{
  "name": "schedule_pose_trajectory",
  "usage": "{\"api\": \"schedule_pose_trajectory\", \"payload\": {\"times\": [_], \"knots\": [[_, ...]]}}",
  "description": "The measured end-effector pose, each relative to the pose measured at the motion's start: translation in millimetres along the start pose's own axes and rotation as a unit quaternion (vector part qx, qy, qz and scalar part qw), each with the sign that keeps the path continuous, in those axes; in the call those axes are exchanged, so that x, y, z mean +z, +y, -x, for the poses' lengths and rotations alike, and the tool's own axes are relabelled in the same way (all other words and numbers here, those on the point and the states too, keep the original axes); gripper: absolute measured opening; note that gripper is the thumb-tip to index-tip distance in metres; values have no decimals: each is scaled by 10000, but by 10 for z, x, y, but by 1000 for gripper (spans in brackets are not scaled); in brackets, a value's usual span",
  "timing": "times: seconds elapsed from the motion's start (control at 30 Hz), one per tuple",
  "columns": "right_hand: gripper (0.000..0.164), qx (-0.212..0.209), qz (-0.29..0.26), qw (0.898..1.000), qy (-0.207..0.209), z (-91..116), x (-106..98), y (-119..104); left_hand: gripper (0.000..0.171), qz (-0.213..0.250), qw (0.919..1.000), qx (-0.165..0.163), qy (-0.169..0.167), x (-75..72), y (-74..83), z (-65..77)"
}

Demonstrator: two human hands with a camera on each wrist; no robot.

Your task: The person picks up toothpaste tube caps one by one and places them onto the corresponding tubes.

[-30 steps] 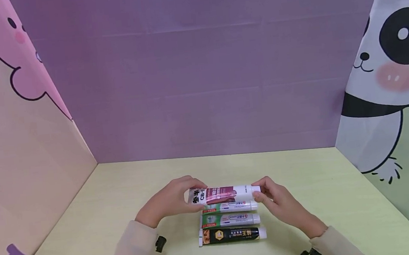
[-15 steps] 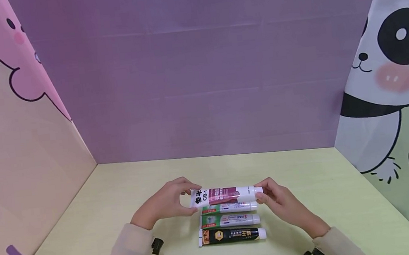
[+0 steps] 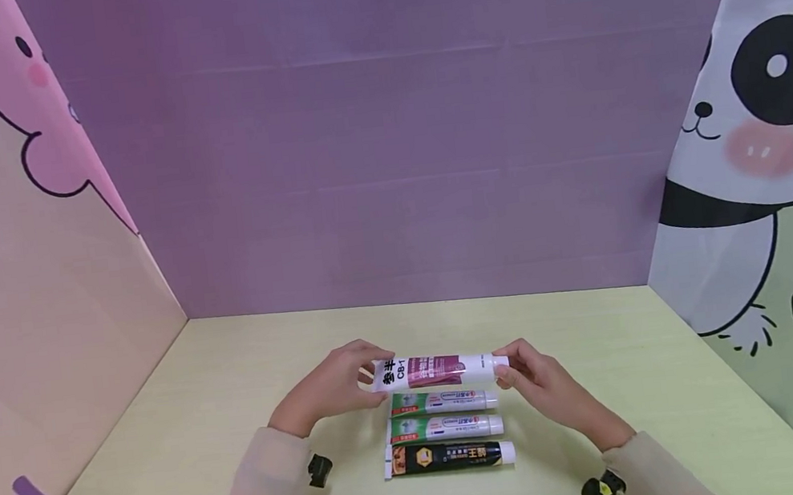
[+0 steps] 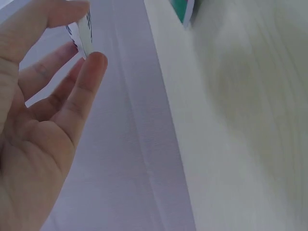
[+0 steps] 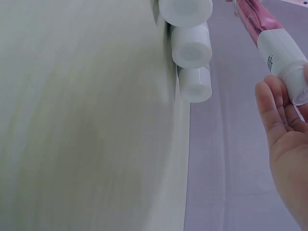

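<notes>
Both hands hold a white and magenta toothpaste tube [image 3: 435, 371] sideways above the table, beyond a row of other tubes. My left hand [image 3: 334, 387] pinches its flat crimped end between thumb and fingers; in the left wrist view that end [image 4: 84, 33] shows edge-on. At the other end my right hand [image 3: 555, 392] grips the white cap [image 5: 293, 82]. Nearer to me lie two green and white toothpaste tubes, the far one [image 3: 445, 401] and the near one [image 3: 448, 427], then a black toothpaste tube [image 3: 451, 456]. Their caps all point right.
The pale wooden table [image 3: 249, 360] meets a purple back wall [image 3: 406, 198]. A pinkish panel [image 3: 48, 316] stands at the left, and a panel with a panda drawing [image 3: 746, 259] at the right. Each wrist wears a black device.
The held tube first shifted slightly left to right, then rose away from the row, so the far green tube now shows more fully. Both hands moved with it; the lying tubes stayed put.
</notes>
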State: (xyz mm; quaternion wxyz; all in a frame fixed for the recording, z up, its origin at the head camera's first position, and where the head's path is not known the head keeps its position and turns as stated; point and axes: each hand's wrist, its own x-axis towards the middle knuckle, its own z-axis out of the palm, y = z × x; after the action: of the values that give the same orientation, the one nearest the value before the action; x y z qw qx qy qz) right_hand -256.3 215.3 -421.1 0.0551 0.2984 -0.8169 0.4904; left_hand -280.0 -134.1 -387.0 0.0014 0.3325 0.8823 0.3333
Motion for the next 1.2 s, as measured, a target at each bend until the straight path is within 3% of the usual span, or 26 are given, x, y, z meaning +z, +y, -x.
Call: {"api": "schedule_pose_trajectory", "payload": {"times": [0.13,0.37,0.6,0.87,1.2], "knots": [[21,199,-1,9998,-66,-42,-10,29,52,183,9998,-19,62,38,-15,-45],[23,609,-292,9977,-50,-124,-29,103,51,76,9996,-80,269,113,-113,-125],[27,1011,-126,9948,-6,-173,-19,142,50,23,9994,-175,283,160,-170,-169],[35,1352,112,9902,-330,-215,-49,217,46,-274,9991,-326,-23,221,-234,-236],[29,1261,707,9881,-533,-247,-3,268,40,-378,9974,-535,-313,260,-260,-300]]}}
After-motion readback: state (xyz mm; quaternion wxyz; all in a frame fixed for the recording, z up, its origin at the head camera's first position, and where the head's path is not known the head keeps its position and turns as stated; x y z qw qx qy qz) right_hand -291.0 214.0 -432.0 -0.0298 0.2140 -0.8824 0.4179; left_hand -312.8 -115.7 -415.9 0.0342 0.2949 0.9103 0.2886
